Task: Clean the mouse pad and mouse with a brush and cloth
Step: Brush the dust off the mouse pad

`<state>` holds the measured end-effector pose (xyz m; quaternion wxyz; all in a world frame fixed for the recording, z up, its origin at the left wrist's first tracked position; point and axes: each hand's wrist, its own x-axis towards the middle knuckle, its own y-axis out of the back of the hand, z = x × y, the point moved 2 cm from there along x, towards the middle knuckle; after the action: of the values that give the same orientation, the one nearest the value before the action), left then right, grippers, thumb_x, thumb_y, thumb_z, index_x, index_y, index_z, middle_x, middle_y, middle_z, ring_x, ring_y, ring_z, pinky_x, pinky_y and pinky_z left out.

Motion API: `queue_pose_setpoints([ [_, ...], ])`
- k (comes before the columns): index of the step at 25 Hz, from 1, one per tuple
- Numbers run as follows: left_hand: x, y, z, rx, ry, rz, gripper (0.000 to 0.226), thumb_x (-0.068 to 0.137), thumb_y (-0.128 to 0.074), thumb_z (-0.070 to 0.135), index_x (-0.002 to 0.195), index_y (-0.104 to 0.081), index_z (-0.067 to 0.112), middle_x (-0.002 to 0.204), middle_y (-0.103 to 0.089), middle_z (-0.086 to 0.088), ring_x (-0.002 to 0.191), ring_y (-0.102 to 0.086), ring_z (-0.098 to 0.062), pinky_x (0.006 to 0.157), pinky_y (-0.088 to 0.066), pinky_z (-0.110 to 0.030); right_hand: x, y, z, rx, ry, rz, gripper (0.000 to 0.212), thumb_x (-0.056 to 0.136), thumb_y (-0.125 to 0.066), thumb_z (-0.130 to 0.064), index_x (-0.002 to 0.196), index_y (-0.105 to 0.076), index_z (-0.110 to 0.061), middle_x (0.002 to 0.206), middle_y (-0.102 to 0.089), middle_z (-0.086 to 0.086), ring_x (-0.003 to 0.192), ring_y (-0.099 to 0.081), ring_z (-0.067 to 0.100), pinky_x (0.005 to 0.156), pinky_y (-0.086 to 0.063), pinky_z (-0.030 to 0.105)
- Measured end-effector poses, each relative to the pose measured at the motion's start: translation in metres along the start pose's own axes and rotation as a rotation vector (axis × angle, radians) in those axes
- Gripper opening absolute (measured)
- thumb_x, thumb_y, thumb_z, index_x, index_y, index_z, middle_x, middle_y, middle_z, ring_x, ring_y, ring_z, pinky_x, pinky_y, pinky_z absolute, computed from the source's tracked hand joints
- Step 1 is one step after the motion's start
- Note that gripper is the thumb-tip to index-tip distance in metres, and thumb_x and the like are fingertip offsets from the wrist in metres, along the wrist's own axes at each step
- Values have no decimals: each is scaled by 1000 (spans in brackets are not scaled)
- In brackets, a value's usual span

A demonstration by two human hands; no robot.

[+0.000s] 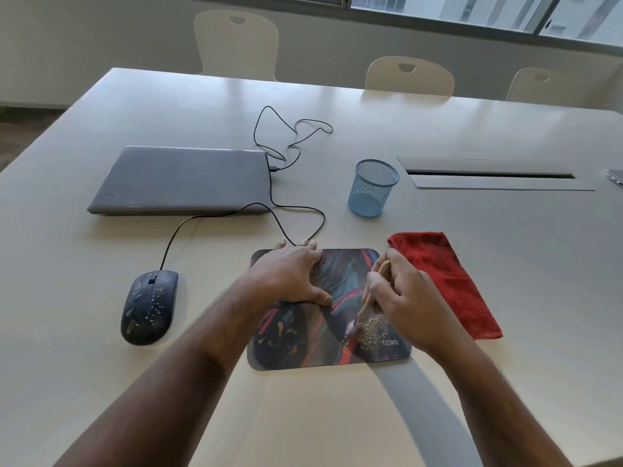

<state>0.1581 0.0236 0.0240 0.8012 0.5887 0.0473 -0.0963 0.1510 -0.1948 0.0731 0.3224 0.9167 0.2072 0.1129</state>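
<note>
On the pale surface (337,416), right in front of the person, lies the mouse pad (290,345), dark with red and teal swirls, and both hands are on it. Left hand (286,276) is spread flat, fingers straight, pressing the far left part of the pad down, fingertips reaching past its far edge. Right hand (401,298) has its fingers curled round a wooden-handled brush (369,299), tilted with the bristles down on the pad's near right area. Just by the bristles sits a scatter of tan crumbs (372,332), close to the pad's printed logo.

Off to the left, well apart from the pad, rests the black mouse (150,306), speckled with the same crumbs and some droplets. Its black cable (296,210) loops away across the surface, passes by the left hand's fingertips and runs up to the closed grey laptop (182,178) farther back. Right of the pad, just beside the right hand, lies the red cloth (448,281), folded flat. Beyond it stands a blue mesh cup (373,187), upright. Pale chairs (237,43) line the far side.
</note>
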Motion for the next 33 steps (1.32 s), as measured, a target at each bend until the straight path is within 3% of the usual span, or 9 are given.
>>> queue_pose_setpoints([
  [4, -1, 0, 1, -11, -9, 0, 102, 67, -70, 74, 146, -44, 15, 155, -39, -1, 140, -39, -20, 120, -14, -43, -5, 1, -1, 78, 37, 105, 11, 106, -57, -27, 95, -56, -25, 86, -77, 4, 81, -77, 23, 79, -62, 52],
  [7, -1, 0, 0, -20, -7, 4, 101, 67, -71, 73, 146, -45, 16, 155, -39, 0, 140, -38, -19, 120, -13, -43, -10, -2, 1, 42, 8, 25, 12, 106, -56, -23, 94, -55, -21, 84, -76, 8, 80, -75, 25, 80, -59, 55],
  [10, -1, 0, 0, -27, -7, 5, 102, 68, -71, 74, 147, -43, 17, 158, -35, 2, 143, -33, -17, 121, -12, -43, -14, 4, -2, 0, 38, -26, 12, 98, -51, -35, 87, -52, -32, 77, -74, 7, 69, -71, 25, 71, -57, 55],
  [15, -1, 0, 0, -11, -11, 8, 104, 69, -70, 74, 151, -39, 18, 161, -30, 1, 147, -27, -17, 121, -11, -43, -21, -6, -12, 108, 108, -128, 6, 103, -52, -24, 98, -55, -26, 92, -76, 3, 86, -73, 30, 81, -59, 57],
  [21, -1, -1, 0, -2, -19, 4, 104, 71, -69, 73, 152, -37, 17, 163, -27, 1, 149, -21, -14, 122, -8, -45, -24, 10, -12, -119, 137, -170, 7, 92, -42, -40, 89, -48, -36, 77, -69, 5, 62, -62, 21, 62, -53, 54],
  [25, 0, -1, 0, 5, -16, 6, 106, 69, -69, 75, 153, -35, 18, 163, -27, 1, 149, -23, -15, 122, -9, -44, -30, 6, -20, 121, 161, -195, 7, 98, -49, -35, 94, -53, -38, 92, -75, 2, 82, -71, 35, 77, -58, 60],
  [27, 0, -1, 0, 13, -13, -2, 110, 69, -68, 76, 154, -33, 17, 164, -23, 1, 150, -21, -15, 122, -9, -44, -34, -2, -20, 68, 166, -279, 7, 100, -49, -36, 94, -52, -39, 94, -75, -2, 83, -70, 31, 79, -57, 56],
  [30, 0, -1, -1, 15, -17, 8, 107, 70, -68, 75, 153, -36, 16, 163, -26, 0, 148, -25, -16, 121, -9, -43, -33, 5, -15, -88, 143, -324, 6, 97, -46, -39, 91, -48, -38, 87, -72, -2, 70, -64, 16, 68, -55, 46],
  [33, -1, -1, 0, 2, -17, 8, 103, 70, -69, 74, 150, -39, 17, 163, -27, 1, 147, -28, -18, 121, -10, -43, -33, 20, -12, -141, 130, -302, 5, 96, -45, -37, 92, -48, -36, 84, -70, 3, 71, -64, 22, 68, -54, 50],
])
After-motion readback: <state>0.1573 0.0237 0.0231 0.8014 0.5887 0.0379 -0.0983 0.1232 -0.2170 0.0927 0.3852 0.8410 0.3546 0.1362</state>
